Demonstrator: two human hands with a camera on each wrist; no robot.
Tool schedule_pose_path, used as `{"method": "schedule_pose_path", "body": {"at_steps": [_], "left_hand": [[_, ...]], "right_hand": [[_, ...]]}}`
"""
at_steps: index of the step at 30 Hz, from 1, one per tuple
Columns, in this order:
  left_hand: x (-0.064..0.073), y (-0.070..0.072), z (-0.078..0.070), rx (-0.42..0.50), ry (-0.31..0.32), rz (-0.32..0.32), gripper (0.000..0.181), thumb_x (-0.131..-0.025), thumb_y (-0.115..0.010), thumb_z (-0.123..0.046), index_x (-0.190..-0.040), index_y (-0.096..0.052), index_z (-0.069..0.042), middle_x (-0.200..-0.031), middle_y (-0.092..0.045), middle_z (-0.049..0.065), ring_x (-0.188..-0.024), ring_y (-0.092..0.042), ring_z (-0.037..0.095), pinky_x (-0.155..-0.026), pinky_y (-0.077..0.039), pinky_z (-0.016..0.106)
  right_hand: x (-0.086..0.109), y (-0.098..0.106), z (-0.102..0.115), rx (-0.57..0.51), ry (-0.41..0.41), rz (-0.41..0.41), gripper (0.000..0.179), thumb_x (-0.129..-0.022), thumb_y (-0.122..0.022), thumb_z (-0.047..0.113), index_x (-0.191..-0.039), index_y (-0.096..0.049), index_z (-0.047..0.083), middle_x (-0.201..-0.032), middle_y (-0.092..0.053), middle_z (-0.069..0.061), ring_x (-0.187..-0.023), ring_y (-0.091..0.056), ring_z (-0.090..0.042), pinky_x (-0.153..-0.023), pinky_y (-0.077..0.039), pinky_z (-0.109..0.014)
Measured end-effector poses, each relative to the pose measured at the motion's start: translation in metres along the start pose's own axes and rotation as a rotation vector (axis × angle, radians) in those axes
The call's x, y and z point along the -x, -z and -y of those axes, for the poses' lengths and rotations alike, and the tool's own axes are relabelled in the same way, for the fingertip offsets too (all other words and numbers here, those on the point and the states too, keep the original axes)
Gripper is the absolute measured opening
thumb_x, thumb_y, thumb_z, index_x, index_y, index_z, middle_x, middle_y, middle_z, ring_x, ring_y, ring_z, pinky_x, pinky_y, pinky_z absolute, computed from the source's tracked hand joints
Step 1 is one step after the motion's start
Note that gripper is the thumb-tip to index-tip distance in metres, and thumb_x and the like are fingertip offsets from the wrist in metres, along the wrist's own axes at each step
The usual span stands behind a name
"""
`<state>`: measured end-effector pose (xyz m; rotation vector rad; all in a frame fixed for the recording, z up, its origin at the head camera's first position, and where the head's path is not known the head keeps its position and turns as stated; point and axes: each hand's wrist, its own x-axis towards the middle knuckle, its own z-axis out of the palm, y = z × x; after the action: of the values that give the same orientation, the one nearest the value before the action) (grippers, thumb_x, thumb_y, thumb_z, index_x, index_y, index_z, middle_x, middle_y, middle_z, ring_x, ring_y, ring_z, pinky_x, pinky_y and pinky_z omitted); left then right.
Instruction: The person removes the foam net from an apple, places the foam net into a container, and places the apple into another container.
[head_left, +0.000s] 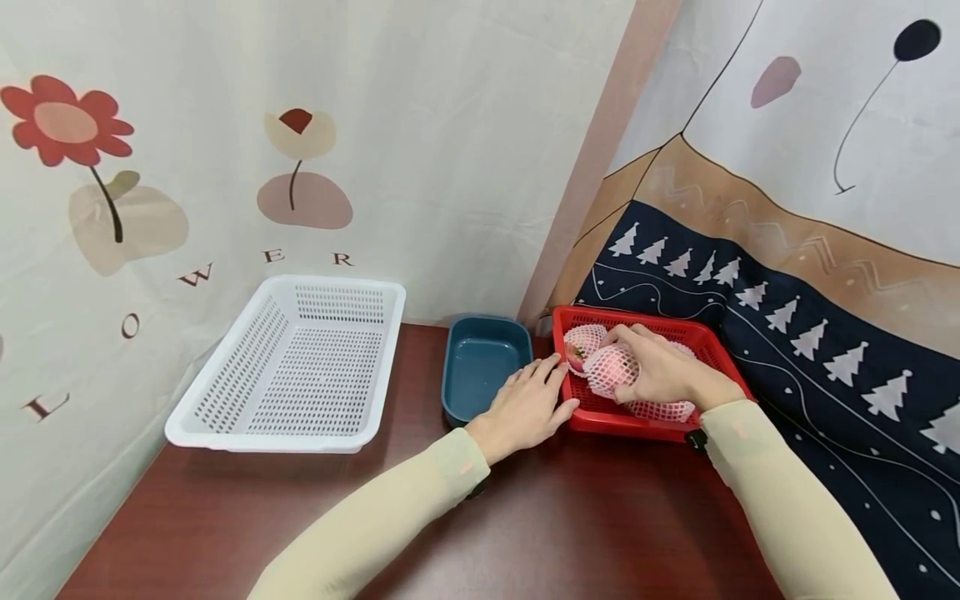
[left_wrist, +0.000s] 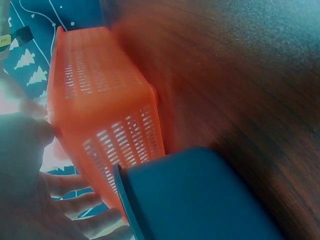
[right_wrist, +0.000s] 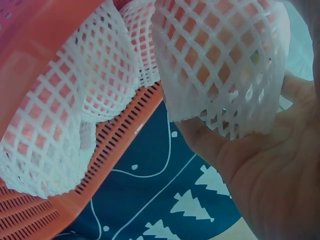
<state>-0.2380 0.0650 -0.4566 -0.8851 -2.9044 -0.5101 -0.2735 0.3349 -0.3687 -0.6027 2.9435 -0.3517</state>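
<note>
The red basket (head_left: 630,427) is smooth, faintly glossy plastic, the white basket (head_left: 315,383) plastic too, the blue container (head_left: 483,367) smooth plastic with a soft sheen. Matt, ribbed plastic foam makes the netting (right_wrist: 220,55). The surface (head_left: 600,508) looks like polished, grained wood; the curtain (head_left: 450,125) is creased matt cloth.

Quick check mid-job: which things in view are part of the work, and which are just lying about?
In the job:
- right hand, gripping a net-wrapped fruit
- red basket, left hand at its rim
- other wrapped fruits in it

Apparently lying about:
- blue container, beside the red basket
- white basket, off to the left
- printed cloth behind
</note>
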Motion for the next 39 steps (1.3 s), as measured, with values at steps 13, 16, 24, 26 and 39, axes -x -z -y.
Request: {"method": "schedule_pose_path", "body": {"at_steps": [13, 16, 24, 26, 39], "left_hand": [[0.002, 0.004, 0.005, 0.067, 0.007, -0.008, 0.074, -0.118, -0.061, -0.055, -0.178, -0.047, -0.014, -0.186, -0.045, 0.011, -0.167, -0.053, 0.034, -0.136, -0.050, 0.058], [0.003, 0.005, 0.007, 0.083, 0.013, -0.012, 0.074, -0.117, -0.062, -0.054, -0.178, -0.048, -0.015, -0.185, -0.047, 0.011, -0.166, -0.054, 0.034, -0.136, -0.050, 0.058], [0.009, 0.014, 0.014, 0.094, 0.020, -0.022, 0.073, -0.117, -0.062, -0.056, -0.176, -0.050, -0.015, -0.183, -0.050, 0.011, -0.164, -0.056, 0.033, -0.134, -0.053, 0.057], [0.012, 0.017, 0.016, 0.103, 0.024, -0.029, 0.073, -0.117, -0.063, -0.055, -0.176, -0.050, -0.016, -0.183, -0.050, 0.011, -0.163, -0.057, 0.033, -0.133, -0.053, 0.058], [0.031, 0.039, 0.030, 0.068, 0.021, -0.094, 0.069, -0.117, -0.065, -0.053, -0.173, -0.054, -0.014, -0.178, -0.055, 0.014, -0.160, -0.060, 0.036, -0.131, -0.055, 0.058]], "right_hand": [[0.004, 0.000, 0.004, -0.068, 0.006, -0.062, 0.088, -0.083, -0.097, 0.034, -0.159, -0.055, 0.024, -0.156, -0.062, -0.015, -0.134, -0.063, -0.040, -0.113, -0.061, -0.076], [0.006, -0.001, 0.004, -0.090, 0.013, -0.077, 0.087, -0.083, -0.096, 0.032, -0.159, -0.055, 0.023, -0.154, -0.063, -0.015, -0.133, -0.064, -0.039, -0.110, -0.064, -0.072], [0.010, -0.004, 0.007, -0.104, 0.017, -0.114, 0.089, -0.081, -0.097, 0.031, -0.159, -0.055, 0.024, -0.155, -0.063, -0.011, -0.132, -0.065, -0.035, -0.108, -0.066, -0.068], [0.011, -0.005, 0.009, -0.111, 0.031, -0.131, 0.087, -0.082, -0.097, 0.031, -0.158, -0.056, 0.024, -0.156, -0.064, -0.010, -0.133, -0.065, -0.034, -0.109, -0.066, -0.068], [0.020, -0.015, 0.021, -0.190, 0.131, -0.185, 0.080, -0.082, -0.096, 0.024, -0.153, -0.060, 0.023, -0.149, -0.068, -0.002, -0.129, -0.066, -0.024, -0.110, -0.065, -0.061]]}}
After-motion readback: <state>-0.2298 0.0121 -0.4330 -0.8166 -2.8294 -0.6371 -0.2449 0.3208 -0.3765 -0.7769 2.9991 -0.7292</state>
